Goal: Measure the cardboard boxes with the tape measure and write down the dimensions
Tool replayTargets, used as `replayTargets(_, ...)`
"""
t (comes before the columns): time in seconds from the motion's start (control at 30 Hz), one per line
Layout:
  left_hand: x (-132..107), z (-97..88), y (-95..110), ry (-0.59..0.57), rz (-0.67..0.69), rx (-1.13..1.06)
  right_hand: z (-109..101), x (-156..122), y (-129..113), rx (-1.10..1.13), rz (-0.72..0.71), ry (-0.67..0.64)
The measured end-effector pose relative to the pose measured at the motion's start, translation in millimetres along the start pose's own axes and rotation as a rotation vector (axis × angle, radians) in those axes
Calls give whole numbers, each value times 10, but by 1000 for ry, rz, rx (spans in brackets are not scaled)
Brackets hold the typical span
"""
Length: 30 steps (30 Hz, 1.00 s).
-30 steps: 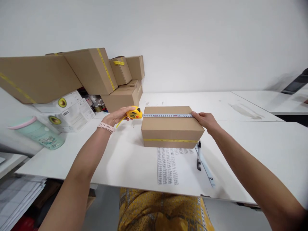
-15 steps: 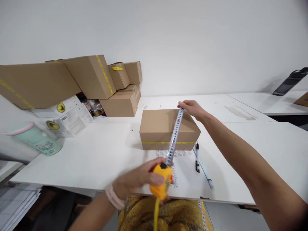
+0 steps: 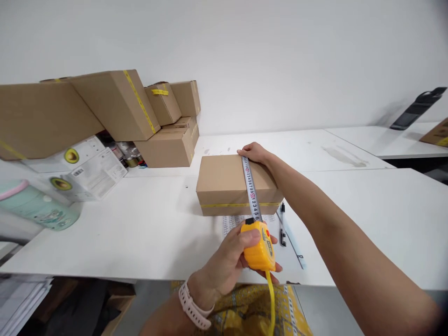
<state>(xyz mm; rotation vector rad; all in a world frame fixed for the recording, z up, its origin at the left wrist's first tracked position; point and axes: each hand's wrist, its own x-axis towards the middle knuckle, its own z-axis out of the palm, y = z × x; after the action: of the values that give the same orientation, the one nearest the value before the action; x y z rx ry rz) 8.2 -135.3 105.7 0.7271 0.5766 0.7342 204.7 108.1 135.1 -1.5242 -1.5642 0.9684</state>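
Note:
A yellow tape measure (image 3: 261,249) is gripped in my left hand (image 3: 229,254), just in front of a brown cardboard box (image 3: 222,175). From its case the silver blade (image 3: 249,182) runs away from me across the box's top to the far edge. There my right hand (image 3: 255,153) pinches the blade's end between closed fingers, which partly hide it. A yellow strap (image 3: 271,298) hangs from the case. Under the box's front lies a printed sheet (image 3: 233,225), with a black and clear pen (image 3: 283,226) and a light-blue ruler-like strip (image 3: 297,247) at the right.
Several cardboard boxes (image 3: 163,148) are stacked at the back left, above white avocado-printed cartons (image 3: 96,172). A mint tumbler (image 3: 42,205) stands at the far left. A dark bottle (image 3: 416,109) is at the far right. The white table's front edge (image 3: 147,279) runs before me.
My right hand has moved left along the box's far edge. My left hand has shifted right with the tape measure, so the blade now slants the other way across the box.

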Motion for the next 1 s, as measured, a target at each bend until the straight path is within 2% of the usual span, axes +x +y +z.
replayTargets(0.1, 10, 76, -71, 16, -2, 12, 38, 227, -31, -98, -78, -28)
replayTargets(0.17, 31, 118, -79, 30, -9, 28, 41, 244, -3, -117, -89, -38)
replayTargets(0.33, -43, 88, -24, 17, -5, 73, -65, 78, 20, 124, -69, 22)
replayTargets(0.4, -164, -11, 3, 27, 40, 121, -167, 40, -29, 228, -135, 96)
replayTargets(0.47, -302, -169, 36, 105, 151, 222, -299, -16, -54, 286, -204, 224)
replayTargets(0.53, -404, -378, 83, 281, 312, 371, -422, -148, 2, 292, -214, 380)
replayTargets(0.6, -430, -616, 142, 487, 445, 497, -490, -379, 162, 248, -167, 497)
replayTargets(0.67, -378, -852, 200, 594, 493, 523, -476, -676, 388, 178, -128, 492)
replayTargets(0.77, -233, -1124, 267, 566, 440, 446, -350, -1097, 694, 114, -106, 370)
replayTargets(0.83, -156, -1213, 318, 528, 416, 394, -272, -1277, 781, 101, -131, 299)
replayTargets(0.9, -124, -1226, 408, 497, 430, 359, -249, -1350, 750, 100, -163, 285)
replayTargets(1.0, -125, -1145, 642, 451, 490, 350, -319, -1286, 551, 91, -225, 326)
